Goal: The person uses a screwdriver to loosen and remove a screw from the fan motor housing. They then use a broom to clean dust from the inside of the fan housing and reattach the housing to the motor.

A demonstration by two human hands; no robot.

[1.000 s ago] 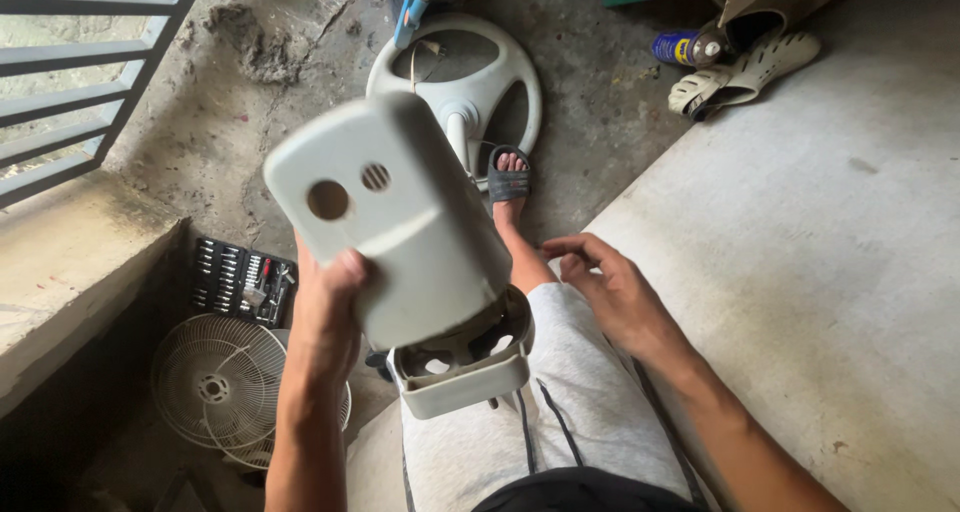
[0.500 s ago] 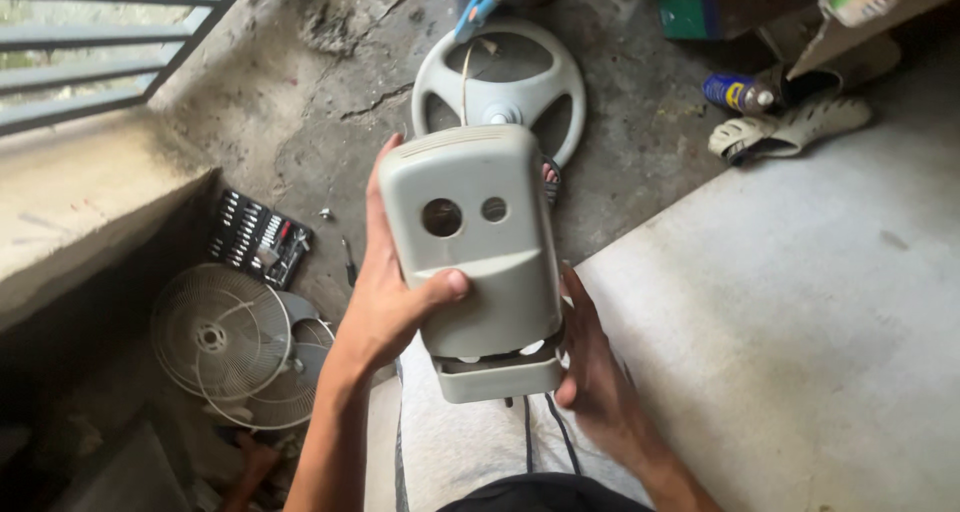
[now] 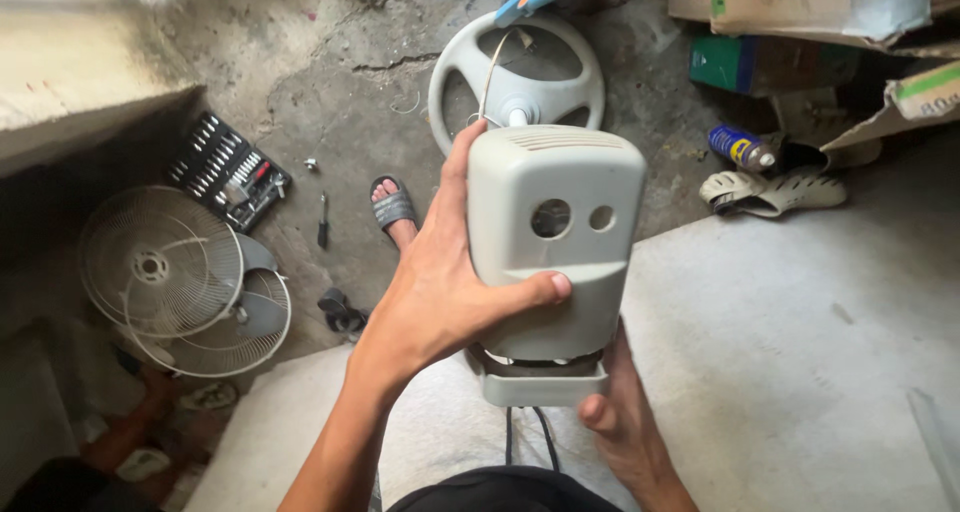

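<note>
Two fan grilles (image 3: pixel 185 277) lie stacked, near left on the floor. Centre: one grey fan housing (image 3: pixel 555 237), left hand (image 3: pixel 450 292) gripping its side, right hand (image 3: pixel 625 417) cupping its base. Far left, one open tool case (image 3: pixel 228 172) holds bits. One spray can (image 3: pixel 742 148), right.

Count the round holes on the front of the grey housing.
2: a larger hole left and a smaller hole right, side by side on the housing front, above the left hand's thumb. Other faces aren't visible, so more may be hidden.
</note>
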